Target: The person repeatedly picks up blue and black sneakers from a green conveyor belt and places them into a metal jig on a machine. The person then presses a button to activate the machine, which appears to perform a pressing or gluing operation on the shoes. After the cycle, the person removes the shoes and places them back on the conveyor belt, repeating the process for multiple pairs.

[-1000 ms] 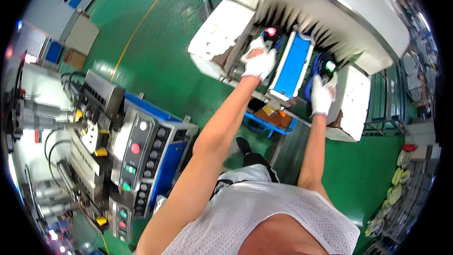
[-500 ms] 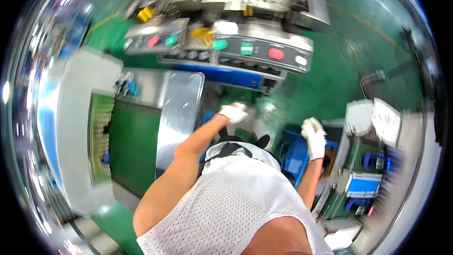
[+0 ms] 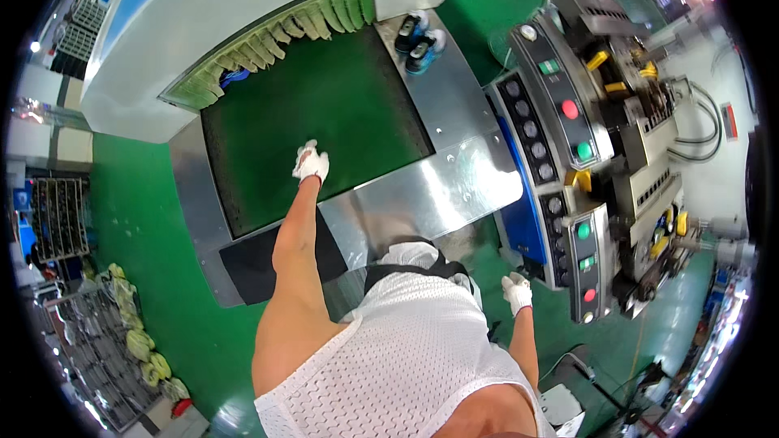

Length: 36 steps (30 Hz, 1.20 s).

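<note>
My left hand, in a white glove, reaches forward over the green conveyor belt. Its fingers are slightly apart, and nothing shows in them. Whether it touches the belt I cannot tell. Down at my right side hangs my right hand, also gloved in white, with loosely bent fingers and nothing visible in them. It is nearest the lower end of a machine's control panel. Beyond the belt's far right corner, a pair of black-and-blue shoes rests on the metal side plate.
A strip curtain hangs across the opening of the large white machine housing. A metal ledge edges the belt close to my waist. On the right stands a machine with coloured buttons and yellow parts. Racks stand at far left.
My view has swung left, bringing the conveyor in front of me and the button machine to my right. My left hand has moved out over the belt; my right stays at my side.
</note>
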Each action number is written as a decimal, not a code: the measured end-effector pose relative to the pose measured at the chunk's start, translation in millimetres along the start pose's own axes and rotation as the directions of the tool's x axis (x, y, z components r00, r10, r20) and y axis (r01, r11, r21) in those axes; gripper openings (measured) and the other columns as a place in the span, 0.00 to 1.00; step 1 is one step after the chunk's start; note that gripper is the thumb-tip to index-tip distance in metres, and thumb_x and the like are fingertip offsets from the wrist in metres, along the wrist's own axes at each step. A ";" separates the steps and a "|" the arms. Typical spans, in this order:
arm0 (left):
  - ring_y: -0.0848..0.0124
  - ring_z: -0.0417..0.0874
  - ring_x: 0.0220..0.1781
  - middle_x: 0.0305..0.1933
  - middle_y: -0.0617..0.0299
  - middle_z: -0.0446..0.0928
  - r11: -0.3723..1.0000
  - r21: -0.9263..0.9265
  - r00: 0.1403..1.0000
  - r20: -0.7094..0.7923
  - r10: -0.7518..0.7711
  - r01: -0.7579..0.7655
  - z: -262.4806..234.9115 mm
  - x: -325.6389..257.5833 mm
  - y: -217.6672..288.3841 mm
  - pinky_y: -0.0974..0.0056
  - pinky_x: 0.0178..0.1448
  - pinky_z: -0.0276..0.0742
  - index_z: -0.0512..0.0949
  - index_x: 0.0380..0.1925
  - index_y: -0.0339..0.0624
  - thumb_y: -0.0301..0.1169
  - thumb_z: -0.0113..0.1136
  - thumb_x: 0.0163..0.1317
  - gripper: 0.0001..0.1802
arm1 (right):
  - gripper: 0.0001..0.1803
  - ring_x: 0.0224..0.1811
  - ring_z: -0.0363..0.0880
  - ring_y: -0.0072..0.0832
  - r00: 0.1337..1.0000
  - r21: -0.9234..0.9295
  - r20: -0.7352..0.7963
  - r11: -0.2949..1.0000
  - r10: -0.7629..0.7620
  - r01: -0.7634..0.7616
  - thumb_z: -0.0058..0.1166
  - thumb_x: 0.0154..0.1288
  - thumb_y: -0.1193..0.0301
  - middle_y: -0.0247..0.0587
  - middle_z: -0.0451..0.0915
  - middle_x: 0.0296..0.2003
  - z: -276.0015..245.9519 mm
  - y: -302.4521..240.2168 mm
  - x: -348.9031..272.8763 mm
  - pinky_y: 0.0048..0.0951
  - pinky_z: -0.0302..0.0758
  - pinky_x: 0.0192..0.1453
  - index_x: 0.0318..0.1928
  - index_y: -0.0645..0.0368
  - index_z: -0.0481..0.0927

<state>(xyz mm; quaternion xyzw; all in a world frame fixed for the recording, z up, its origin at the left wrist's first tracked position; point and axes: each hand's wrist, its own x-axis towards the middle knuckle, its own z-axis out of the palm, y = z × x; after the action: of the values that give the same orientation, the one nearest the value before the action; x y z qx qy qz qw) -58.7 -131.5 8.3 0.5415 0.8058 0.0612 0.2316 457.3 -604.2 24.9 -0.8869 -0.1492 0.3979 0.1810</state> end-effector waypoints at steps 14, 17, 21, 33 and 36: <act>0.42 0.76 0.63 0.70 0.42 0.69 0.998 0.053 0.851 -0.525 0.000 0.033 -115.7 323.1 -53.3 0.39 0.61 0.75 0.68 0.68 0.47 0.41 0.57 0.68 0.29 | 0.28 0.42 0.85 0.27 0.949 -0.319 0.116 0.916 0.292 -0.243 0.63 0.65 0.66 0.42 0.85 0.49 15.7 -168.5 -19.7 0.34 0.86 0.43 0.64 0.62 0.77; 0.47 0.82 0.58 0.59 0.41 0.79 0.881 0.424 0.886 -0.464 0.015 0.207 -149.4 435.1 -149.8 0.44 0.55 0.78 0.81 0.53 0.43 0.52 0.58 0.63 0.28 | 0.26 0.41 0.85 0.27 0.956 -0.277 0.075 0.927 0.283 -0.252 0.62 0.66 0.66 0.40 0.84 0.46 8.6 -202.6 -17.6 0.33 0.85 0.41 0.62 0.64 0.78; 0.46 0.83 0.58 0.54 0.49 0.85 0.929 0.368 0.952 -0.298 0.073 0.044 -160.0 492.8 -208.8 0.49 0.62 0.77 0.85 0.50 0.48 0.54 0.53 0.65 0.27 | 0.23 0.38 0.84 0.27 0.913 -0.123 0.082 0.913 0.400 -0.389 0.63 0.68 0.70 0.39 0.84 0.42 6.6 -211.1 -15.4 0.32 0.82 0.39 0.60 0.66 0.78; 0.42 0.78 0.57 0.52 0.41 0.76 0.988 0.011 0.838 -0.527 0.139 -0.157 -123.8 264.1 -88.8 0.44 0.61 0.73 0.79 0.54 0.42 0.40 0.57 0.72 0.18 | 0.29 0.59 0.82 0.43 0.926 -0.654 0.365 0.683 -0.092 0.326 0.60 0.68 0.56 0.47 0.82 0.58 40.0 -213.3 2.7 0.42 0.76 0.63 0.64 0.58 0.78; 0.45 0.80 0.53 0.51 0.45 0.76 0.959 -0.110 0.868 -0.461 0.185 -0.262 -91.3 165.1 -55.2 0.45 0.56 0.76 0.79 0.53 0.45 0.35 0.62 0.68 0.15 | 0.31 0.67 0.74 0.47 0.904 -0.640 0.394 0.656 -0.166 0.399 0.57 0.68 0.51 0.49 0.78 0.63 79.5 -270.4 23.8 0.42 0.70 0.71 0.66 0.54 0.76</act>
<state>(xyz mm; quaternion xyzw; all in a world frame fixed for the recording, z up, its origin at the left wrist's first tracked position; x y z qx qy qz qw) -196.0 8.8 19.2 0.5812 0.7609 0.2780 0.0772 379.6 -337.7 79.1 -0.7812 -0.4536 0.4062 -0.1378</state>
